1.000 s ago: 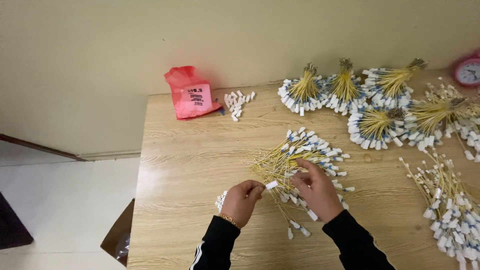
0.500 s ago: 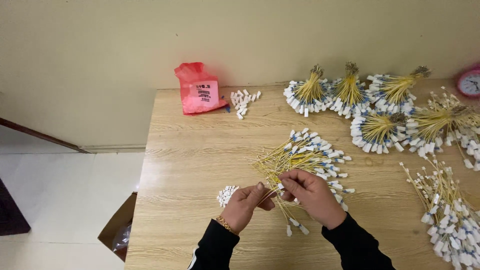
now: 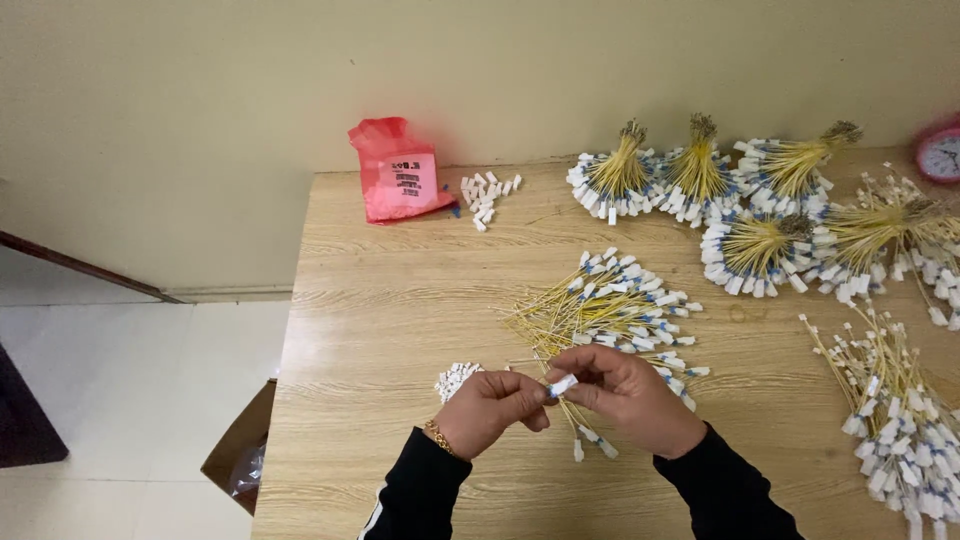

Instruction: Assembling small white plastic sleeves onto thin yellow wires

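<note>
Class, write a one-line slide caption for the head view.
Left hand and right hand pinch a small white cap above loose yellow wires.

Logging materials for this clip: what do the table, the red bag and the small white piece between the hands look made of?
Table: wood-look laminate, pale printed grain, matte. Red bag: thin plastic film, crinkled and glossy. White piece: probably moulded plastic, smooth and opaque, pinched between left hand and right hand; too small to confirm.

white cap (image 3: 563, 384) | small, tilted, pinched at fingertips | yellow cable (image 3: 578, 425) | thin, trailing onto surface below
</note>
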